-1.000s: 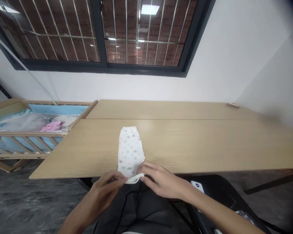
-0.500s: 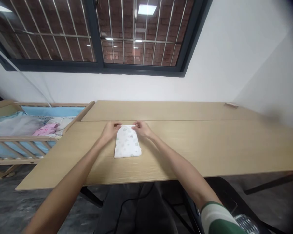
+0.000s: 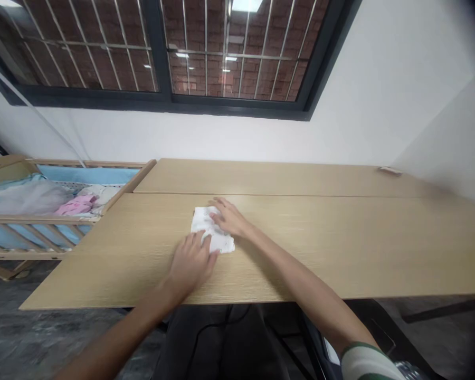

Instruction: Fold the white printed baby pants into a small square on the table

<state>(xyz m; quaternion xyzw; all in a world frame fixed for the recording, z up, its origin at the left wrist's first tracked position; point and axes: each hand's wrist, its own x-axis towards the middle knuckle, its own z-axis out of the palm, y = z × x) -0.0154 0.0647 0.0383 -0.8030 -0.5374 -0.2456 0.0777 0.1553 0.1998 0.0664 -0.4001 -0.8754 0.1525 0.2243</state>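
Observation:
A small folded white cloth (image 3: 204,217) with a faint print lies flat on the wooden table (image 3: 324,237). My left hand (image 3: 192,258) rests over its lower left part, fingers stretched out and lying flat. At the cloth's upper right, my right hand (image 3: 228,216) has its fingers spread on the fabric. Both hands cover part of the cloth, so its left and right edges are partly hidden. Neither hand grips it.
To the left stands a wooden crib (image 3: 39,219) with blue padding, holding a pink cloth (image 3: 77,205) and white bedding. A small flat object (image 3: 390,171) lies at the table's far right. Behind the table rises a white wall with a barred window (image 3: 237,108).
Both hands have let go of the cloth's far corners. My left hand has moved nearer to me, onto the cloth's lower left; the right now lies open on its upper right.

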